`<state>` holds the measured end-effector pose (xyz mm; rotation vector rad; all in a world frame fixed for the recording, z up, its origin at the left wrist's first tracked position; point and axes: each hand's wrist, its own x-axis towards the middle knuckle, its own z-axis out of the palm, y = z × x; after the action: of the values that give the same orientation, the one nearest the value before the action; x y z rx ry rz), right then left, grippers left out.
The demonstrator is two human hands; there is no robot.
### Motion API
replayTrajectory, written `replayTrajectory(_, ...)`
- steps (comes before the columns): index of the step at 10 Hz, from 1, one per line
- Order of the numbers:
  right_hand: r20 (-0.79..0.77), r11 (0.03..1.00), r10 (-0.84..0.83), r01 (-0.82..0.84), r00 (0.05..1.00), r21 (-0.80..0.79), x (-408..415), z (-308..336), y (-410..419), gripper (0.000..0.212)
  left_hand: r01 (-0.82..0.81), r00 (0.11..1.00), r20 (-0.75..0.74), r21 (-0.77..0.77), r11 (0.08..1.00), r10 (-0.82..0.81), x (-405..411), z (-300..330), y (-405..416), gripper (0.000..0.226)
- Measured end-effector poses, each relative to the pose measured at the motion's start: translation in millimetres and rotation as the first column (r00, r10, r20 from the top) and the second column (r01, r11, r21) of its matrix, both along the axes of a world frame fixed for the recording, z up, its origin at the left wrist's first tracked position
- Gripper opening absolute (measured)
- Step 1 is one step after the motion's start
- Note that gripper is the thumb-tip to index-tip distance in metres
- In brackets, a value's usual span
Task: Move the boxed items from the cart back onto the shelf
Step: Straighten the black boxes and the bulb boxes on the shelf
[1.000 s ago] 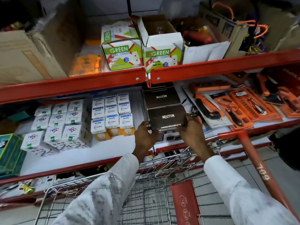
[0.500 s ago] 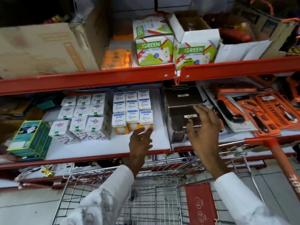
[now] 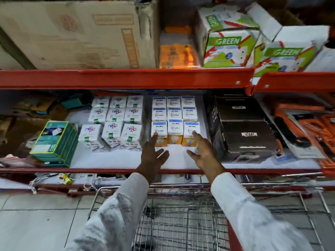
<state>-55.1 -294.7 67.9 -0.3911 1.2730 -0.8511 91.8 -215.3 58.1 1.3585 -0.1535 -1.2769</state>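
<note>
In the head view both hands reach over the wire cart (image 3: 181, 223) onto the middle shelf (image 3: 117, 160); the left hand (image 3: 154, 154) and the right hand (image 3: 203, 153) are spread, palms turned toward each other, fingers loose and holding nothing; the left fingertips touch the front left bulb box, the right fingertips touch the front right one; between and just beyond the hands stands a block of blue-and-white bulb boxes (image 3: 175, 120), nine counted, three rows of three, each upright with its long axis vertical, its printed top facing up and its orange bulb picture facing the person; left of the left hand stands a second block of white boxes (image 3: 116, 122), also nine in three rows of three, tilted slightly forward; further left lies a green box (image 3: 56, 142), set askew on something similar, though how many I cannot tell; right of the right hand two dark boxes (image 3: 248, 136) sit one behind the other, long axes running across the shelf, the near one reading toward the person, the far one reversed; beyond them lie orange tool packs (image 3: 311, 127), too blurred to count; above, a large cardboard carton (image 3: 76, 33) and three green-and-white boxes (image 3: 228, 48) crowd the upper shelf; nothing blocks the gap between the palms.
</note>
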Motion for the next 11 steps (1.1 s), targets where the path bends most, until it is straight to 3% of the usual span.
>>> replayTrajectory(1,-0.014,0.997,-0.072,0.072,0.997,-0.025,11,-1,-6,0.071,-0.031,0.999,-0.03,0.115,0.993,0.034,3,-10,-17,0.108)
replayTrajectory(2,0.011,0.992,-0.119,0.119,0.993,-0.04,20,-6,-8,0.07,-0.071,0.997,-0.028,0.085,0.994,0.074,11,-14,-24,0.074)
replayTrajectory(5,-0.011,0.986,-0.141,0.139,0.99,-0.095,26,-22,-20,0.055,-0.105,0.984,-0.139,0.076,0.992,0.114,14,-17,-31,0.041)
replayTrajectory(6,-0.003,0.985,-0.136,0.135,0.991,-0.109,28,-23,-22,0.056,-0.113,0.985,-0.121,0.074,0.991,0.122,14,-19,-33,0.048)
replayTrajectory(7,-0.002,0.985,-0.125,0.123,0.992,-0.124,27,-26,-25,0.057,-0.109,0.983,-0.14,0.091,0.99,0.121,14,-19,-37,0.035)
replayTrajectory(8,-0.003,0.986,-0.116,0.115,0.993,-0.124,27,-28,-27,0.057,-0.107,0.981,-0.147,0.111,0.988,0.123,14,-17,-39,0.035)
replayTrajectory(11,-0.031,0.988,-0.082,0.077,0.996,-0.137,25,-26,-30,0.055,-0.115,0.979,-0.156,0.131,0.985,0.135,14,-11,-37,0.047)
